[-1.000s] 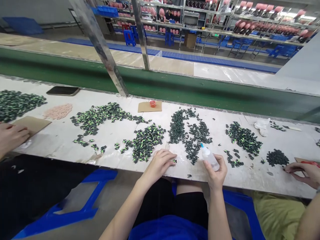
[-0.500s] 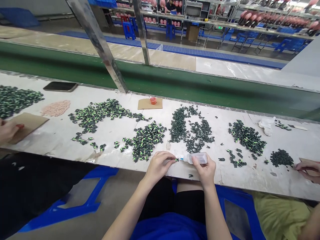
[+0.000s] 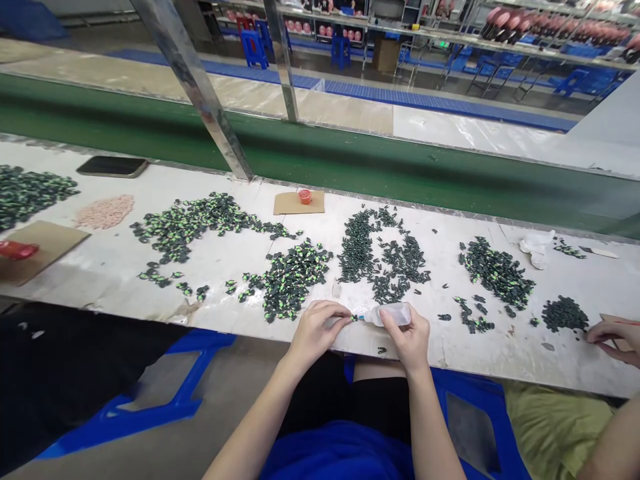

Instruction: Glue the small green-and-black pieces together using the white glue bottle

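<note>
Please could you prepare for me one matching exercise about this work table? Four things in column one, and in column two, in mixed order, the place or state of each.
Column one
1. squeeze bottle
2. small part
3. phone
4. middle piece of cardboard

Column two
a. lying flat, left of the thick slanted metal post
b. at the fingertips of the left hand
c. under a small red cup
d. held in the right hand

Pairs: 1-d, 2-b, 3-a, 4-c

Smooth, translucent plastic in the bottle (image 3: 393, 309); matt cardboard in the brown sheet (image 3: 286, 203); scuffed, stained finish on the table (image 3: 235, 250); shiny, smudged metal on the slanting post (image 3: 197, 87); smooth plastic in the stool (image 3: 140, 421); matt cloth in the blue shirt (image 3: 340, 455).
</note>
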Tool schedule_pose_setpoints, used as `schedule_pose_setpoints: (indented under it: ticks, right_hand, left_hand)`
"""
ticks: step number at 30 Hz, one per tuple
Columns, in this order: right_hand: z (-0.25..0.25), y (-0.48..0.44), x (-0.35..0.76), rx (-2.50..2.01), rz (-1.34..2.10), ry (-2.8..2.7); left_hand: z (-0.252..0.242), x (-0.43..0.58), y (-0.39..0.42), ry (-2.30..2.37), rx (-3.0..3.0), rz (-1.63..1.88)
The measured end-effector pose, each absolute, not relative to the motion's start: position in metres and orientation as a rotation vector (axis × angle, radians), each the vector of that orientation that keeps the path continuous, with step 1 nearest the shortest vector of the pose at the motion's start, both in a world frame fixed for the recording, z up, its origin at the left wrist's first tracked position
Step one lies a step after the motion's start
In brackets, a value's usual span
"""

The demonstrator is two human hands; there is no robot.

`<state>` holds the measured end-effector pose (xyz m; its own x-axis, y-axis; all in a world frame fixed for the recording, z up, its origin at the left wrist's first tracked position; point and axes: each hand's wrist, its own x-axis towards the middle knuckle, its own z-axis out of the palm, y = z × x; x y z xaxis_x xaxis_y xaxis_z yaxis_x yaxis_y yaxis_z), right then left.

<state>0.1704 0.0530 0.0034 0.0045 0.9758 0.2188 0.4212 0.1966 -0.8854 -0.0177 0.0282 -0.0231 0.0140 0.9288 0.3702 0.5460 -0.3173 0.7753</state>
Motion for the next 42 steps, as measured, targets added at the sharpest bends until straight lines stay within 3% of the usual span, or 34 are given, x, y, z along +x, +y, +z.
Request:
schedule_pose_setpoints:
  ticks: [42]
  right_hand:
    - [-0.0027, 0.0535, 0.1715, -1.345, 0.725, -1.553]
  left_hand:
    - [-0.0254, -0.0196, 0.0291, 1.497, 1.862, 1.225]
